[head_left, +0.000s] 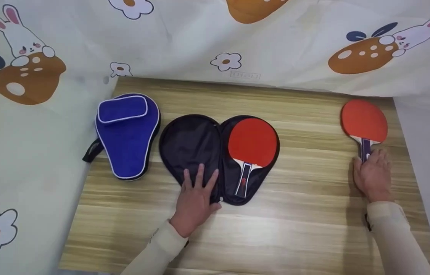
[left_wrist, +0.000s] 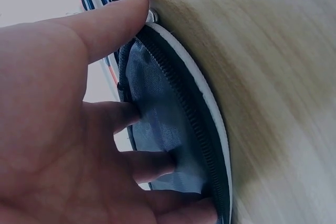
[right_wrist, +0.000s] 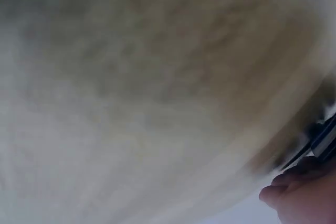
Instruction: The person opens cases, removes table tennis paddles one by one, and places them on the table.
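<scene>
Blue case (head_left: 128, 143) leftmost | left hand (head_left: 195, 204) spread on black case (head_left: 190, 143) | right hand (head_left: 376, 175) grips bat (head_left: 364, 120) | second bat (head_left: 253, 143) between

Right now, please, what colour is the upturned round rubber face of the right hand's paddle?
The rubber face is red, clearest in the head view.

Left to right: case (head_left: 128, 139), second case (head_left: 190, 147) with paddle (head_left: 252, 147) inside, another paddle (head_left: 364, 124).

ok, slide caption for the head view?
Left hand on open case containing one paddle; right hand grips another paddle.
</scene>
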`<state>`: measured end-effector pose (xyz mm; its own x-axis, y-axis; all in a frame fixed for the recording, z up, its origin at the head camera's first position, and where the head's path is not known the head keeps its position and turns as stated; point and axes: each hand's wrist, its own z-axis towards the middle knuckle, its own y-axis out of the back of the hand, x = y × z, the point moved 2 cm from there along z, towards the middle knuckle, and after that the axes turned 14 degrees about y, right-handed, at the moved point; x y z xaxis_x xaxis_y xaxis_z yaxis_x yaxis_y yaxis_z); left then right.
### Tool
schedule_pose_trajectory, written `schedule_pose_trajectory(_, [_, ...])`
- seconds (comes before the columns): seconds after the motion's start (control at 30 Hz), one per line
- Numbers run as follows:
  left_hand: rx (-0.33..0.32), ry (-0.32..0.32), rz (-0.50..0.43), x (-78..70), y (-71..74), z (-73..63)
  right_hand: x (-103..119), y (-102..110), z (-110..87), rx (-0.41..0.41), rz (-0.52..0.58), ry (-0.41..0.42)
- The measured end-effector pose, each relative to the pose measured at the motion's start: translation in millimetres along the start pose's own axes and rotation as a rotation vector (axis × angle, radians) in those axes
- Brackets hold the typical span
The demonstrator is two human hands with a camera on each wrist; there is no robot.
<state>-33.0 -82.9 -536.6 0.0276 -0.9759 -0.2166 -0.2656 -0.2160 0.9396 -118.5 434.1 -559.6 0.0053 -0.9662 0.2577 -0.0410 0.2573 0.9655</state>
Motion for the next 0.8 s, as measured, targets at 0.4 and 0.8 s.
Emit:
schedule_pose_trajectory(0.4, [-0.011, 0.033, 0.035, -4.8, -1.6, 2.7, 99, 14, 10.1, 0.044, 0.086, 0.093])
schedule_pose_trajectory(0.8, [-0.063, 0.009, 0.113, -26.8, 0.9, 21.3, 236, -17, 8.4, 0.051, 0.057, 0.376])
